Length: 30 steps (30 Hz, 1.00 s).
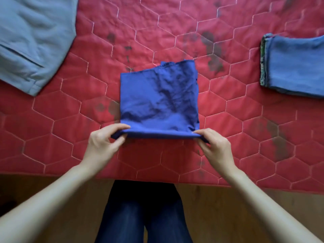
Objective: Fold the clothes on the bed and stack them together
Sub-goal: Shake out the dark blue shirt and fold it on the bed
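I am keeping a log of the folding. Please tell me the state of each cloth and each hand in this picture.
dark blue garment: folded into a square, near corners held.
left hand: pinches the near left corner.
right hand: pinches the near right corner.
grey-blue garment: spread out, not folded.
folded stack: folded, set aside at right.

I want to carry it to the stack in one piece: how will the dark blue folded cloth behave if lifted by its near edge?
The dark blue folded cloth looks thin and creased, so it is probably floppy and light. Pinched only at the near corners by the left hand and right hand, its layers would likely sag and unfold.
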Motion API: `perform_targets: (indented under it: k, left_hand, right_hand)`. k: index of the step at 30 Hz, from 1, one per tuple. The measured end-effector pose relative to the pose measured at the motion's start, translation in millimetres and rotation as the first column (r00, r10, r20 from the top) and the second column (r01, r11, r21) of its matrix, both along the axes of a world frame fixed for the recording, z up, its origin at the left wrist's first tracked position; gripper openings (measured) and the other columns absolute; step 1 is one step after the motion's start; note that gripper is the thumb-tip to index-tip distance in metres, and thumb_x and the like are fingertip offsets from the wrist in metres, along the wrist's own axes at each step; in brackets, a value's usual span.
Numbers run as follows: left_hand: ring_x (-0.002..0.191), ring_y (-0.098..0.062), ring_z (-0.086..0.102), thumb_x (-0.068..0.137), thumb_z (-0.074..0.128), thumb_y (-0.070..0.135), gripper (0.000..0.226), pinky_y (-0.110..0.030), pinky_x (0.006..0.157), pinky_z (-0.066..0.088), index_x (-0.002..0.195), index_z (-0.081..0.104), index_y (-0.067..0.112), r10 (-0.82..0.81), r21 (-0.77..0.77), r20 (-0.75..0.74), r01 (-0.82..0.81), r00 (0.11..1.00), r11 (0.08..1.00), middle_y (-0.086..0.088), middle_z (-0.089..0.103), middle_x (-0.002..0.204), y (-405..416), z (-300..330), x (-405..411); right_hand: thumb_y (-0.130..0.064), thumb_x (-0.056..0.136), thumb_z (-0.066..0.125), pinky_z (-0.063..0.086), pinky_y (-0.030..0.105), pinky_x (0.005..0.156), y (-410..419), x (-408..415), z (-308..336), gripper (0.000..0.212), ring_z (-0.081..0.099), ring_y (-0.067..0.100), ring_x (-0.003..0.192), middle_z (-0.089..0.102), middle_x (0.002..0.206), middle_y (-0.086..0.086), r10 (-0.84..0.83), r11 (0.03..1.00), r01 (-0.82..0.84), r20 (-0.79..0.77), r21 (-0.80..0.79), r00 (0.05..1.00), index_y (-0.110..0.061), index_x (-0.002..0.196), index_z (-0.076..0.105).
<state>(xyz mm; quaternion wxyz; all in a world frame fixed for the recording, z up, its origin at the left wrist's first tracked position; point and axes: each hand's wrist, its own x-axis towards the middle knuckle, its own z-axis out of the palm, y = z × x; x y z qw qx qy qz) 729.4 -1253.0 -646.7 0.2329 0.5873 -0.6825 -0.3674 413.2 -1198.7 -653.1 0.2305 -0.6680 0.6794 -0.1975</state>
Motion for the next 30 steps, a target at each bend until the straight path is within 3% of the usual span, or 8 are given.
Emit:
perform_targets:
  k: [2, 6, 10, 13, 18, 21, 24, 30]
  left_hand:
    - [0.069, 0.008, 0.058, 0.077, 0.072, -0.002, 0.031, -0.008, 0.068, 0.044, 0.099, 0.072, 0.019, 0.110, 0.052, -0.012, -0.110, 0.994, 0.993, 0.021, 0.067, 0.081, -31, 1, -6]
    - [0.077, 0.017, 0.054, 0.079, 0.070, 0.003, 0.032, -0.004, 0.074, 0.039, 0.104, 0.068, 0.023, 0.191, 0.076, -0.060, -0.187, 0.980, 0.979, 0.018, 0.065, 0.090, -109, -14, -16]
    - [0.091, -0.002, 0.055, 0.080, 0.069, 0.007, 0.034, -0.016, 0.084, 0.041, 0.111, 0.065, 0.022, 0.201, 0.145, -0.036, -0.194, 0.979, 0.970, 0.011, 0.064, 0.100, -184, -48, -26]
    - [0.087, -0.012, 0.052, 0.082, 0.069, 0.009, 0.036, -0.025, 0.081, 0.040, 0.116, 0.064, 0.018, 0.166, 0.207, 0.025, -0.168, 0.986, 0.964, 0.006, 0.062, 0.099, -216, -79, -33]
    - [0.078, -0.008, 0.051, 0.082, 0.065, 0.009, 0.033, -0.014, 0.069, 0.032, 0.114, 0.064, 0.019, 0.240, 0.202, 0.065, -0.248, 0.969, 0.947, 0.007, 0.061, 0.089, -227, -106, -36]
    - [0.070, -0.005, 0.048, 0.082, 0.063, 0.011, 0.034, -0.017, 0.069, 0.034, 0.114, 0.063, 0.023, 0.297, 0.191, 0.058, -0.303, 0.953, 0.934, 0.012, 0.059, 0.081, -220, -106, -35]
    - [0.067, 0.006, 0.050, 0.083, 0.061, 0.010, 0.032, -0.011, 0.068, 0.035, 0.113, 0.063, 0.023, 0.335, 0.170, 0.023, -0.334, 0.942, 0.927, 0.017, 0.059, 0.085, -212, -106, -32]
    - [0.076, -0.009, 0.049, 0.087, 0.058, 0.008, 0.030, -0.028, 0.079, 0.042, 0.115, 0.063, 0.018, 0.430, 0.190, 0.044, -0.431, 0.902, 0.882, 0.006, 0.062, 0.096, -207, -111, -33]
  right_hand:
    - [-0.006, 0.083, 0.073, 0.049, 0.029, 0.075, -37, 1, 9, 0.014, 0.067, 0.017, 0.084, 0.071, 0.093, 0.001, -0.052, 0.998, 0.053, 0.048, -0.021, 0.997, -0.008, 0.097, 0.071]
    - [-0.010, 0.082, 0.073, 0.047, 0.026, 0.083, -123, -2, 13, 0.019, 0.066, 0.015, 0.092, 0.072, 0.099, -0.001, -0.137, 0.990, 0.138, 0.088, -0.007, 0.987, -0.009, 0.101, 0.070]
    - [-0.022, 0.081, 0.073, 0.048, 0.032, 0.089, -203, -10, -10, 0.024, 0.065, 0.013, 0.098, 0.071, 0.103, -0.004, -0.247, 0.964, 0.235, 0.088, 0.127, 0.965, -0.021, 0.104, 0.068]
    - [-0.024, 0.081, 0.072, 0.047, 0.032, 0.088, -241, -12, -41, 0.022, 0.062, 0.015, 0.101, 0.070, 0.104, -0.005, -0.288, 0.936, 0.274, 0.034, 0.222, 0.957, -0.024, 0.103, 0.069]
    - [-0.030, 0.082, 0.069, 0.044, 0.026, 0.083, -259, -6, -75, 0.015, 0.061, 0.010, 0.100, 0.070, 0.102, -0.012, -0.363, 0.897, 0.355, -0.019, 0.264, 0.932, -0.031, 0.097, 0.070]
    - [-0.025, 0.082, 0.069, 0.044, 0.019, 0.085, -259, -1, -75, 0.012, 0.061, 0.004, 0.094, 0.067, 0.090, -0.020, -0.366, 0.915, 0.345, 0.071, 0.207, 0.928, -0.028, 0.093, 0.071]
    - [-0.020, 0.082, 0.069, 0.045, 0.017, 0.084, -259, 3, -71, 0.012, 0.060, -0.002, 0.087, 0.066, 0.087, -0.023, -0.359, 0.930, 0.336, 0.164, 0.150, 0.919, -0.024, 0.093, 0.071]
    - [-0.019, 0.084, 0.067, 0.047, 0.024, 0.088, -263, 12, -81, 0.012, 0.063, 0.001, 0.090, 0.069, 0.092, -0.019, -0.363, 0.931, 0.341, 0.229, 0.133, 0.903, -0.024, 0.095, 0.070]
